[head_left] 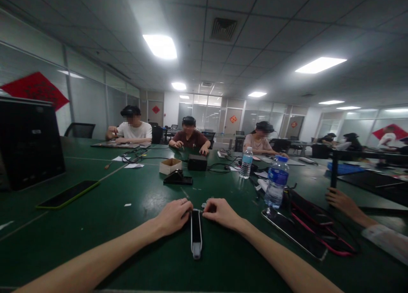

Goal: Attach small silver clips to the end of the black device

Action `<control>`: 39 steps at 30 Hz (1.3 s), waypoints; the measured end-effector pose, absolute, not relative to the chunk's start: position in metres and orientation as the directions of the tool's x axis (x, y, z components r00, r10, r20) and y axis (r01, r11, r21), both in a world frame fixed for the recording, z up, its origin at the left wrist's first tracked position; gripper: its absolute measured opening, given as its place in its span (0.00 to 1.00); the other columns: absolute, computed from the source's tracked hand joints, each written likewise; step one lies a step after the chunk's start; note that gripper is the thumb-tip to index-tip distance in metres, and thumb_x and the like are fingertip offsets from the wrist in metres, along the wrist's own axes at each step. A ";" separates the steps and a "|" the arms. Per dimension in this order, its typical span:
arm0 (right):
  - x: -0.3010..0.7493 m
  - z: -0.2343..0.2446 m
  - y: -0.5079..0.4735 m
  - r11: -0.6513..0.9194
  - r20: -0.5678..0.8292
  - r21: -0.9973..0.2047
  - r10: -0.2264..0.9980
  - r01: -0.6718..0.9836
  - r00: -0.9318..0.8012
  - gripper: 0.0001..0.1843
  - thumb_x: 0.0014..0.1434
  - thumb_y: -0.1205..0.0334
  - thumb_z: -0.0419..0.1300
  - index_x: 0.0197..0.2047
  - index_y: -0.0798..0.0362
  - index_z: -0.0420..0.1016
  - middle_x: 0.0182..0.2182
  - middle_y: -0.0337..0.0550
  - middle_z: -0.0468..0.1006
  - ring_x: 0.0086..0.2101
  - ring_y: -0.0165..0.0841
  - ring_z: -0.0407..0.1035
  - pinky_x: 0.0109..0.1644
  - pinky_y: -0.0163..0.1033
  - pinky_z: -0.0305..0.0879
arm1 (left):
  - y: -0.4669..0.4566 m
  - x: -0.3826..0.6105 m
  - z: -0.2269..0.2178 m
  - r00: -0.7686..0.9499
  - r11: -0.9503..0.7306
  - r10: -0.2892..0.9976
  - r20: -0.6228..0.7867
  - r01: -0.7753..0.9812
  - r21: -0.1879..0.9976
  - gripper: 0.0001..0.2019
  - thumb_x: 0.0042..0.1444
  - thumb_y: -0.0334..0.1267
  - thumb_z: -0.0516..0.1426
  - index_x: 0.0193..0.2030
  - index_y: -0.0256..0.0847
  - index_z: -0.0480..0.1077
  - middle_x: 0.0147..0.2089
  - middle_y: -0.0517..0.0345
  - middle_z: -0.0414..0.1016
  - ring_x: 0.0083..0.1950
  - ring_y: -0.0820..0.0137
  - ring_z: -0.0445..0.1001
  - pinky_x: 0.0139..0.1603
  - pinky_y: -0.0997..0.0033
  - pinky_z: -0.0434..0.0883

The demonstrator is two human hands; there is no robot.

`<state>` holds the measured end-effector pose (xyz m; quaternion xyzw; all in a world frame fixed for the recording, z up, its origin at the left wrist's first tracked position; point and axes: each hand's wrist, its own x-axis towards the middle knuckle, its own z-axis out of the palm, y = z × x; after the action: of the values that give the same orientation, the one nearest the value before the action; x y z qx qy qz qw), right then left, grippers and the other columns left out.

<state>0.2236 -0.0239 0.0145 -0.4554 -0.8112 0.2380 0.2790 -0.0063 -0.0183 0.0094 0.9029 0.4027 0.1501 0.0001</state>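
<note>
A slim black object with white edges and a grey end (pixel 196 231), stapler-like in shape, lies lengthwise on the green table between my hands. My left hand (pixel 174 214) is closed, its fingertips at the far left corner of this slim object. My right hand (pixel 221 212) is curled into a pinch just right of the far end. A small greyish, shiny thing (pixel 206 204) shows behind the right fingers, mostly hidden; its kind is unclear.
Beyond the hands stand a black tape dispenser-like thing (pixel 177 178), an open cardboard box (pixel 170 165) and a black box (pixel 197 162). Right are water bottles (pixel 276 182) and a phone (pixel 293 233); left, a green-edged phone (pixel 68 194). A neighbour's hand (pixel 346 204) reaches in at right.
</note>
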 end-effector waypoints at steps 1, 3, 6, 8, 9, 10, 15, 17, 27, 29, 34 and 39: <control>0.224 0.014 -0.023 0.473 0.236 -0.644 0.870 0.601 -0.432 0.04 0.54 0.64 0.65 0.33 0.56 0.75 0.32 0.38 0.77 0.32 0.29 0.70 0.36 0.32 0.66 | -0.019 -0.006 0.011 0.630 -0.674 0.730 0.266 0.729 0.122 0.09 0.60 0.30 0.51 0.45 0.42 0.68 0.44 0.57 0.72 0.44 0.67 0.72 0.43 0.71 0.68; 0.224 0.013 -0.023 0.482 0.243 -0.645 0.865 0.593 -0.439 0.05 0.54 0.64 0.66 0.33 0.56 0.75 0.32 0.38 0.76 0.32 0.28 0.69 0.36 0.32 0.66 | -0.021 -0.005 0.013 0.629 -0.671 0.733 0.260 0.731 0.125 0.09 0.60 0.30 0.51 0.45 0.42 0.68 0.45 0.56 0.72 0.44 0.67 0.72 0.43 0.70 0.68; 0.223 0.014 -0.024 0.495 0.261 -0.630 0.861 0.599 -0.437 0.05 0.55 0.64 0.65 0.36 0.55 0.74 0.33 0.38 0.76 0.32 0.28 0.69 0.36 0.33 0.66 | -0.023 -0.004 0.015 0.627 -0.669 0.736 0.254 0.732 0.133 0.09 0.60 0.29 0.51 0.45 0.42 0.68 0.44 0.56 0.72 0.43 0.67 0.72 0.42 0.70 0.68; 0.221 0.015 -0.027 0.503 0.271 -0.614 0.858 0.608 -0.436 0.05 0.55 0.65 0.65 0.36 0.55 0.74 0.34 0.38 0.76 0.32 0.29 0.69 0.37 0.33 0.67 | -0.023 -0.003 0.015 0.627 -0.669 0.736 0.255 0.732 0.132 0.09 0.60 0.29 0.51 0.44 0.42 0.68 0.44 0.56 0.72 0.43 0.67 0.72 0.42 0.69 0.68; 0.220 0.016 -0.028 0.505 0.273 -0.608 0.857 0.612 -0.437 0.05 0.55 0.66 0.65 0.36 0.55 0.74 0.34 0.38 0.76 0.33 0.29 0.70 0.37 0.33 0.67 | -0.022 -0.003 0.014 0.627 -0.669 0.736 0.257 0.732 0.130 0.09 0.60 0.29 0.51 0.44 0.42 0.68 0.44 0.57 0.72 0.43 0.67 0.72 0.42 0.69 0.67; 0.219 0.017 -0.029 0.509 0.273 -0.602 0.855 0.615 -0.440 0.05 0.55 0.66 0.65 0.36 0.55 0.74 0.34 0.39 0.77 0.33 0.29 0.70 0.38 0.34 0.67 | -0.022 -0.004 0.013 0.628 -0.670 0.734 0.260 0.731 0.128 0.09 0.60 0.29 0.51 0.45 0.42 0.68 0.44 0.57 0.72 0.43 0.67 0.72 0.42 0.70 0.67; 0.217 0.017 -0.030 0.524 0.275 -0.590 0.846 0.615 -0.457 0.04 0.57 0.67 0.63 0.38 0.54 0.75 0.35 0.39 0.77 0.34 0.29 0.71 0.39 0.34 0.68 | -0.018 -0.005 0.010 0.633 -0.677 0.728 0.265 0.725 0.127 0.08 0.61 0.30 0.51 0.45 0.43 0.67 0.44 0.57 0.71 0.43 0.67 0.72 0.42 0.70 0.67; 0.216 0.014 -0.028 0.537 0.295 -0.582 0.839 0.611 -0.456 0.04 0.56 0.67 0.64 0.37 0.55 0.75 0.34 0.39 0.78 0.33 0.29 0.70 0.38 0.34 0.68 | -0.018 -0.005 0.009 0.635 -0.680 0.724 0.270 0.723 0.122 0.09 0.61 0.30 0.51 0.45 0.43 0.67 0.44 0.56 0.71 0.43 0.67 0.72 0.42 0.70 0.67; 0.215 0.010 -0.026 0.555 0.309 -0.556 0.829 0.619 -0.466 0.06 0.56 0.67 0.64 0.39 0.55 0.76 0.35 0.40 0.78 0.33 0.30 0.71 0.38 0.34 0.68 | -0.019 -0.005 0.010 0.631 -0.676 0.730 0.261 0.724 0.140 0.09 0.61 0.31 0.51 0.45 0.43 0.68 0.44 0.57 0.72 0.43 0.67 0.72 0.41 0.70 0.67; 0.215 0.011 -0.026 0.557 0.309 -0.543 0.828 0.628 -0.468 0.05 0.57 0.66 0.64 0.39 0.54 0.76 0.34 0.40 0.78 0.33 0.30 0.71 0.38 0.34 0.69 | -0.020 -0.005 0.011 0.628 -0.670 0.735 0.258 0.730 0.132 0.09 0.61 0.31 0.51 0.45 0.43 0.68 0.44 0.57 0.72 0.43 0.67 0.72 0.41 0.70 0.67; 0.215 0.012 -0.026 0.577 0.321 -0.516 0.815 0.633 -0.482 0.05 0.57 0.65 0.63 0.38 0.55 0.76 0.35 0.41 0.78 0.34 0.30 0.72 0.39 0.35 0.69 | -0.019 -0.005 0.010 0.632 -0.673 0.732 0.255 0.728 0.130 0.09 0.61 0.30 0.51 0.46 0.43 0.68 0.44 0.57 0.71 0.44 0.67 0.72 0.42 0.70 0.68; 0.216 0.015 -0.028 0.580 0.305 -0.493 0.813 0.649 -0.495 0.05 0.58 0.64 0.62 0.39 0.54 0.76 0.35 0.41 0.77 0.34 0.30 0.71 0.39 0.35 0.69 | -0.016 -0.006 0.007 0.634 -0.680 0.726 0.267 0.719 0.144 0.09 0.61 0.31 0.51 0.46 0.44 0.67 0.45 0.57 0.71 0.44 0.67 0.72 0.42 0.70 0.68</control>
<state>0.2162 -0.0277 0.0146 -0.4300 -0.8500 0.1583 0.2598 -0.0065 -0.0160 0.0067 0.9038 0.3996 0.1529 0.0120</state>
